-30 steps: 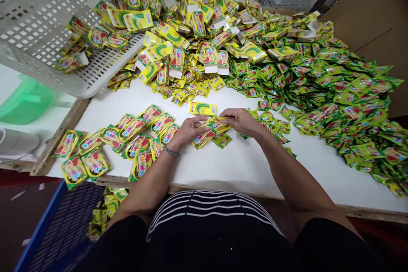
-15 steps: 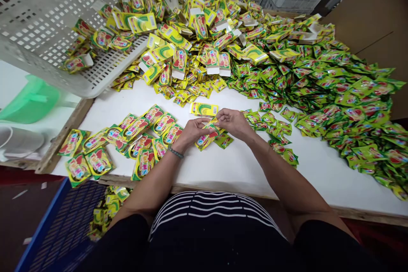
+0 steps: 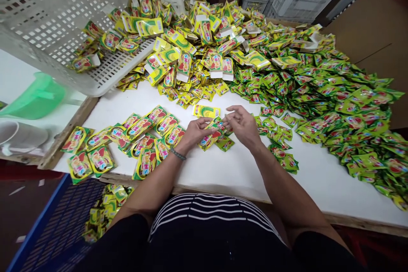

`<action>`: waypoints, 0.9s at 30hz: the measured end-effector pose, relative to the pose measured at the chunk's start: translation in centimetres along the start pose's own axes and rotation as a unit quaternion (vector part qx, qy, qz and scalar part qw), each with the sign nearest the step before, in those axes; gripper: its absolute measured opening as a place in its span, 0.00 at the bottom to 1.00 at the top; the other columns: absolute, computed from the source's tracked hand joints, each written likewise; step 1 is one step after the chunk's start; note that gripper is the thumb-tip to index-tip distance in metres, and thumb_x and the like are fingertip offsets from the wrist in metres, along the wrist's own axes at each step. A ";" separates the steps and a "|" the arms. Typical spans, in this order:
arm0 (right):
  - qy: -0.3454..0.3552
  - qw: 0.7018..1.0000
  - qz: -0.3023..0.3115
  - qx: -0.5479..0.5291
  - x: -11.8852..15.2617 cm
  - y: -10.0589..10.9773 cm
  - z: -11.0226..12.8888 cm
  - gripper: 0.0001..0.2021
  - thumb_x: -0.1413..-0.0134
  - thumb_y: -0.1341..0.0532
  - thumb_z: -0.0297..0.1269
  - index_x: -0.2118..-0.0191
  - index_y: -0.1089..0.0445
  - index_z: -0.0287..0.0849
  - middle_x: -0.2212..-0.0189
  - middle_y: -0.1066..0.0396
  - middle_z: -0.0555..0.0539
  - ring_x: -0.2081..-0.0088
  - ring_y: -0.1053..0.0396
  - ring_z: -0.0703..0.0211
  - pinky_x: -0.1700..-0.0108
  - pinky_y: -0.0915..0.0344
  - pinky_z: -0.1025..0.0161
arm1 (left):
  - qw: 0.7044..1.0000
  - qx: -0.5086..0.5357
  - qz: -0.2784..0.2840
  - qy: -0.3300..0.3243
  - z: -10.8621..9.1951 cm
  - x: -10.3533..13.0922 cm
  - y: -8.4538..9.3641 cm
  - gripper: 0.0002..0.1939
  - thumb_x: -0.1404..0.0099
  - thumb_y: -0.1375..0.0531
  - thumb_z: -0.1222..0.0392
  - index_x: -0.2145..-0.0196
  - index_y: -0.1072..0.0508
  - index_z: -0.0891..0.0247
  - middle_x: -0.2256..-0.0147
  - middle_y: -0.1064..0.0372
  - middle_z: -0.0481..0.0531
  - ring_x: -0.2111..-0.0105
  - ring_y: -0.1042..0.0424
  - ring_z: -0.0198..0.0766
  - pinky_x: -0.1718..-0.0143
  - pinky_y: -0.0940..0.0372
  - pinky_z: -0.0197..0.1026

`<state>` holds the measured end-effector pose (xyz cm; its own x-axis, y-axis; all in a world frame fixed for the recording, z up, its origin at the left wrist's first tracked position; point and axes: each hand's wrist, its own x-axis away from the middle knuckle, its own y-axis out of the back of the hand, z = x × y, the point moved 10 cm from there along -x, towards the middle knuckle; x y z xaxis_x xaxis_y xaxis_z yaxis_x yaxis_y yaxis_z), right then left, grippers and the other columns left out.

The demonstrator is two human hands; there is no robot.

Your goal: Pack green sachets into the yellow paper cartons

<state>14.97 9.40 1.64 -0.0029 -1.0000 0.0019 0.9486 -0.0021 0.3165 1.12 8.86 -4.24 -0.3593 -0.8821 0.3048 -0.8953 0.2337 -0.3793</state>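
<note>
My left hand [image 3: 195, 132], with a beaded bracelet at the wrist, holds a small yellow-green box [image 3: 210, 137] by its left side. At the box's upper right end is my right hand [image 3: 241, 124], its fingers bent around something small I cannot make out. A green sachet [image 3: 225, 143] lies on the white table just below the box's right end. Flat on the table beyond the hands is a yellow box [image 3: 206, 111]. Several printed boxes [image 3: 145, 163] are spread out to the left of my left hand.
Behind the hands lies a heap of yellow boxes [image 3: 205, 29] and sachets. Green sachets [image 3: 334, 106] pile up on the right. A white basket [image 3: 124, 66] tips in from the back left, near a green scoop [image 3: 38, 100]. A blue crate [image 3: 54, 221] stands below the table edge.
My right hand has drawn slightly right, and its fingers have opened somewhat from the box. My left hand still holds the box. The whole view has shifted a little.
</note>
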 end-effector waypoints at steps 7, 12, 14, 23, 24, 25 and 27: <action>0.095 0.978 -0.044 0.178 1.0 0.5 3.1 0.10 0.48 0.42 0.37 0.59 0.31 0.47 0.69 0.22 0.48 0.59 0.27 0.50 0.52 0.35 0.53 | 0.999 -0.032 -0.025 -0.025 -0.5 0.0 0.5 0.31 0.61 0.25 0.56 0.60 0.29 0.68 0.75 0.27 0.45 0.74 0.29 0.32 0.68 0.36 0.35; 0.083 0.986 -0.022 0.147 0.5 0.3 2.2 0.13 0.53 0.38 0.39 0.59 0.33 0.46 0.69 0.22 0.47 0.54 0.29 0.47 0.51 0.36 0.50 | 0.999 -0.022 -0.015 -0.023 -0.4 0.2 0.3 0.31 0.61 0.26 0.56 0.59 0.28 0.68 0.74 0.26 0.46 0.74 0.29 0.31 0.68 0.35 0.36; 0.032 0.995 0.007 0.096 0.2 0.0 0.7 0.15 0.54 0.38 0.40 0.59 0.35 0.46 0.70 0.23 0.49 0.61 0.26 0.50 0.57 0.34 0.53 | 1.000 -0.016 0.000 -0.016 -0.4 0.4 -0.2 0.31 0.60 0.26 0.56 0.58 0.28 0.68 0.73 0.26 0.47 0.73 0.29 0.33 0.66 0.34 0.37; -0.036 0.990 0.130 -0.035 0.4 -3.0 -1.0 0.15 0.51 0.43 0.43 0.57 0.34 0.46 0.64 0.26 0.49 0.63 0.29 0.57 0.61 0.33 0.59 | 0.999 -0.043 -0.007 -0.031 -0.9 0.7 -0.4 0.31 0.58 0.27 0.54 0.58 0.30 0.67 0.81 0.37 0.40 0.82 0.41 0.26 0.77 0.45 0.32; -0.029 0.991 0.131 -0.024 0.5 -3.0 -0.8 0.15 0.49 0.43 0.44 0.56 0.34 0.47 0.64 0.26 0.50 0.61 0.29 0.57 0.59 0.33 0.59 | 0.997 -0.061 -0.008 -0.042 -1.1 0.7 -0.4 0.31 0.56 0.27 0.53 0.56 0.30 0.66 0.83 0.41 0.38 0.83 0.45 0.25 0.79 0.48 0.31; -0.025 0.991 0.134 -0.005 0.5 -3.0 -0.7 0.15 0.47 0.44 0.45 0.55 0.33 0.47 0.64 0.26 0.50 0.60 0.29 0.56 0.57 0.33 0.58 | 0.995 -0.078 -0.009 -0.054 -1.4 0.8 -0.4 0.30 0.54 0.28 0.53 0.55 0.31 0.65 0.84 0.44 0.36 0.84 0.48 0.24 0.80 0.51 0.31; -0.016 0.990 0.132 0.036 0.8 -3.0 -0.5 0.16 0.45 0.43 0.46 0.52 0.33 0.47 0.66 0.26 0.51 0.60 0.29 0.55 0.56 0.33 0.57 | 0.992 -0.099 -0.011 -0.078 -1.8 0.8 -0.4 0.30 0.50 0.30 0.51 0.51 0.33 0.63 0.84 0.47 0.35 0.84 0.51 0.24 0.80 0.55 0.31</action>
<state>12.27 8.61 0.25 0.2321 -0.9649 0.1228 0.8927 0.2614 0.3671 0.72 8.75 -2.24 -0.3077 -0.9369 0.1657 -0.9421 0.2757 -0.1907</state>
